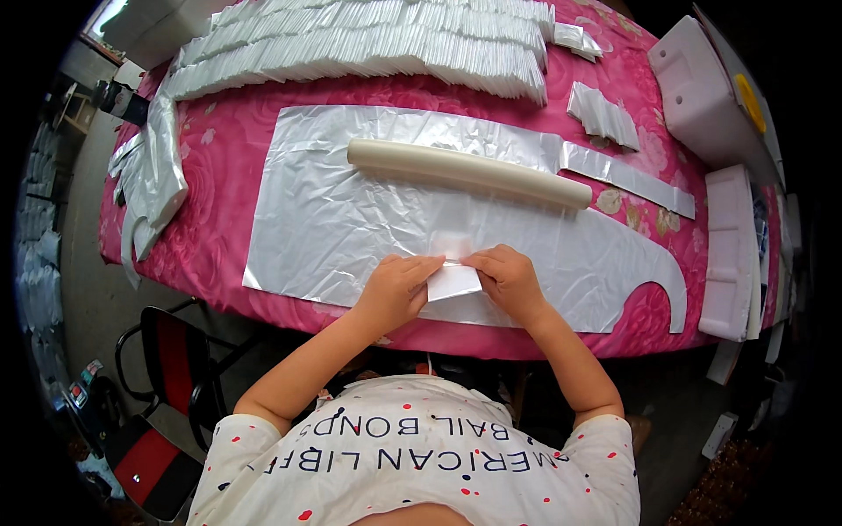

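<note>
My left hand (396, 287) and my right hand (509, 279) meet near the table's front edge, fingers closed on the two upper sides of a small folded white plastic packet (454, 284). A translucent film piece (452, 226) reaches away from the packet, just beyond my fingertips. Beneath lies a wide silvery-white plastic sheet (307, 219), wrinkled, with a curved cutout at its right end. Across the sheet, beyond my hands, rests a long beige tube (469, 174). A narrow folded plastic strip (627, 180) lies to the tube's right.
Long rows of folded white packets (368, 44) fill the table's far side. Smaller bundles (603, 116) lie at far right, near white foam boxes (712, 83). Crumpled plastic (158, 175) hangs over the left end of the pink flowered tablecloth (224, 167). A red-and-black chair (175, 355) stands left.
</note>
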